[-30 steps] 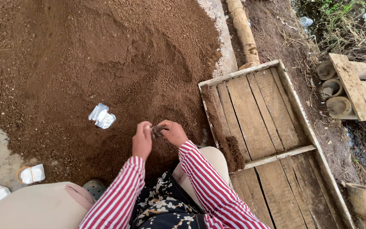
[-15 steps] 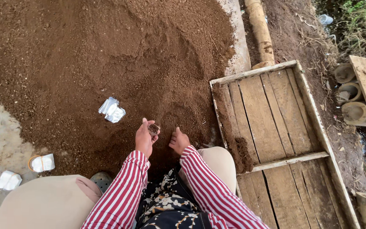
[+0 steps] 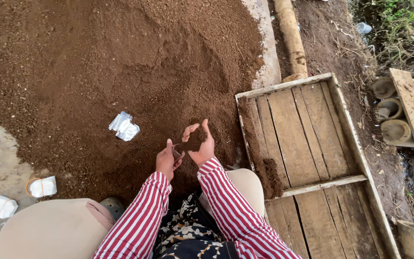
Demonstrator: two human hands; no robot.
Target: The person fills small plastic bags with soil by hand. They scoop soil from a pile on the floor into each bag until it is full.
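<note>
1. Right hand (image 3: 200,144): cupped, heaped with crumbly brown soil (image 3: 196,142)
2. Left hand (image 3: 165,160): closed round a small dark pot (image 3: 176,152), just beside the right
3. Soil mound (image 3: 120,62): coarse, granular
4. Wooden crate (image 3: 307,139): weathered planks

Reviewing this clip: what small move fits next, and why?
Probably tip the right hand over the small bag in the left hand: the right palm is cupped full of soil, just above the bag's open mouth.

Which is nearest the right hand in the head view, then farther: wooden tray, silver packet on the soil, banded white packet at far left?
From the right hand:
1. Wooden tray, just right.
2. Silver packet, left on the soil.
3. Banded white packet, far lower left.
</note>
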